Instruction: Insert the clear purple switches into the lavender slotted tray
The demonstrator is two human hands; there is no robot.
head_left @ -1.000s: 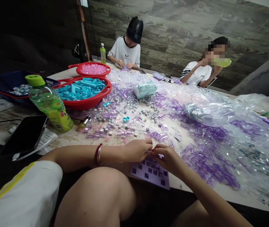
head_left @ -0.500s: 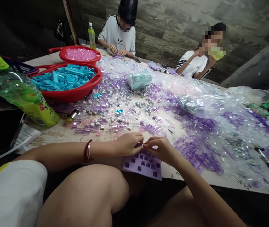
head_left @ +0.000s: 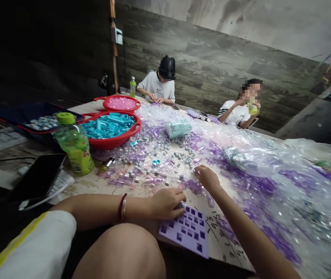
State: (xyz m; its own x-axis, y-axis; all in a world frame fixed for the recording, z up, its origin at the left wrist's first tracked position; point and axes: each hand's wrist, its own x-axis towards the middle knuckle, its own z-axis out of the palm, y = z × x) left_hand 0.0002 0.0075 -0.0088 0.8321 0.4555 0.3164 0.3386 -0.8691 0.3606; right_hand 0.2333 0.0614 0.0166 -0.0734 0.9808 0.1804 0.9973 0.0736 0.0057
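Observation:
A purple plate with square holes (head_left: 185,234) lies tilted at the near table edge. Its upper left end is under my left hand (head_left: 168,203), whose curled fingers grip it; a small clear piece shows by the fingertips. My right hand (head_left: 207,178) is stretched over the table, beyond the plate, its fingers bent together near small scattered parts. Whatever it pinches, if anything, is too small to make out. Purple clear pieces (head_left: 193,186) lie just left of and below that hand.
Red baskets hold blue pieces (head_left: 110,124) and pink pieces (head_left: 121,102). A green-capped bottle (head_left: 76,149) and a phone (head_left: 39,178) are at left. Plastic bags (head_left: 264,149) cover the right side. Two people (head_left: 161,87) sit across the table.
My right hand has left the plate and reached forward over the scattered parts. My left hand stays at the plate. The view has tilted up and shifted left.

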